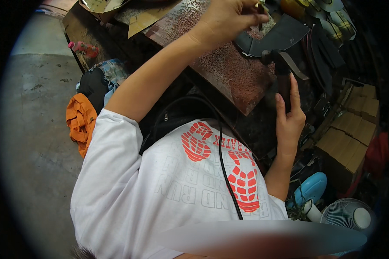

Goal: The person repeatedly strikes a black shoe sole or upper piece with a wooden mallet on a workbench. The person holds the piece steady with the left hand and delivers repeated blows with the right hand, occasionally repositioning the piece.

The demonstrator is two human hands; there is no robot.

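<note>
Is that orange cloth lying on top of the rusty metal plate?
No, the orange cloth lies on the floor, apart from the rusty plate.

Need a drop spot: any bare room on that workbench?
Bare: the rusty plate between left hand and right hand. Crowded: shoe soles at the far right, cardboard boxes and fans beside the right hand.

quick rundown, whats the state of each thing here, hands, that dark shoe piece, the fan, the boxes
left hand: raised, fingers closed on a small item, too small to tell what
right hand: fingers up along a dark upright tool, grip unclear
dark shoe piece: resting on the rusty metal sheet
white fan: on the floor, spinning or not unclear
cardboard boxes: closed, stacked
orange cloth: crumpled on the floor
</note>
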